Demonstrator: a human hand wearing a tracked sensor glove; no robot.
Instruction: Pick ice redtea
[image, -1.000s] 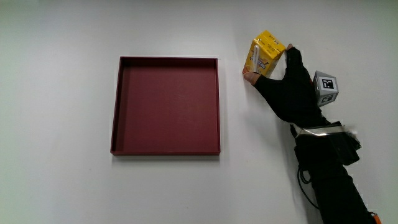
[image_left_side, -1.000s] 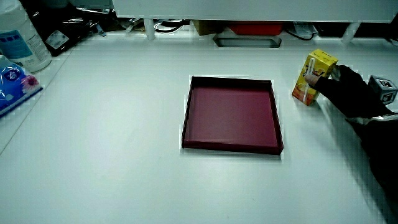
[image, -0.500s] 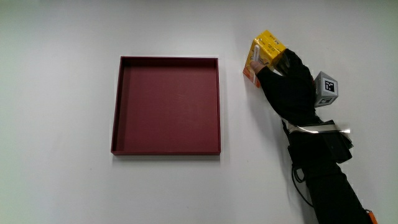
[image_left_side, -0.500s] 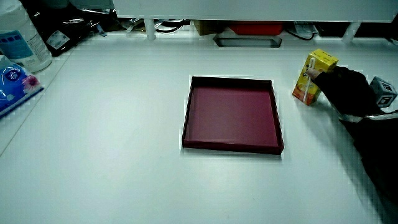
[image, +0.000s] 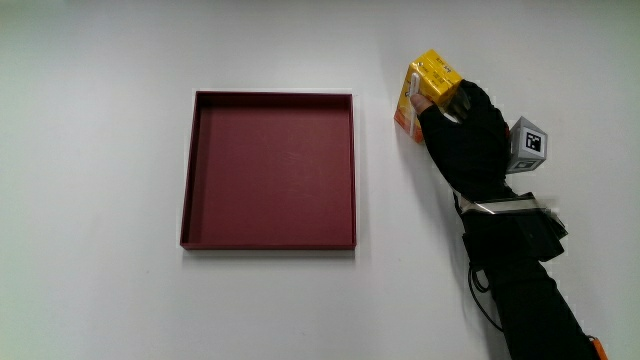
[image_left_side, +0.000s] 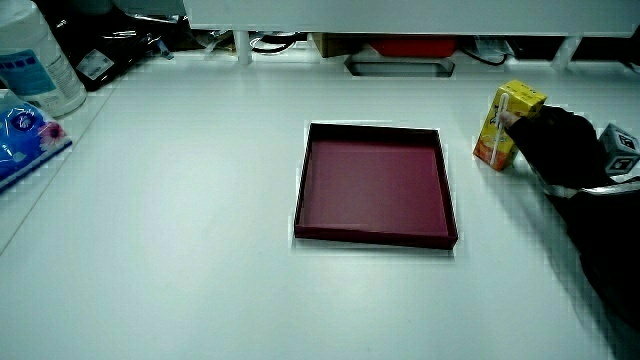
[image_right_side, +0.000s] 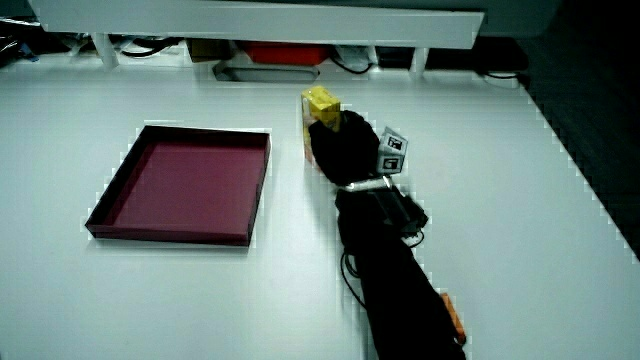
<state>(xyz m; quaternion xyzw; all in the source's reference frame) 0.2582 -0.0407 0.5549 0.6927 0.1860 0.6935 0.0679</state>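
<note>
Ice redtea carton (image: 427, 89) stands upright on the white table (image: 100, 290), and your hand (image: 465, 135) is clamped on it, fingers (image: 440, 100) wrapped over its side and top edge. Seen from the hand in the main view, the yellow carton sits at about ten o'clock, its base touching the table. The patterned cube (image: 527, 146) rides on the back of your glove at about three o'clock, and your forearm (image: 520, 270) runs back toward you at about five o'clock. From the carton, the dark red tray (image: 268, 240) lies at about eight o'clock, near but apart. In a side view, a bottle (image_left_side: 35, 55) stands at the table's edge.
</note>
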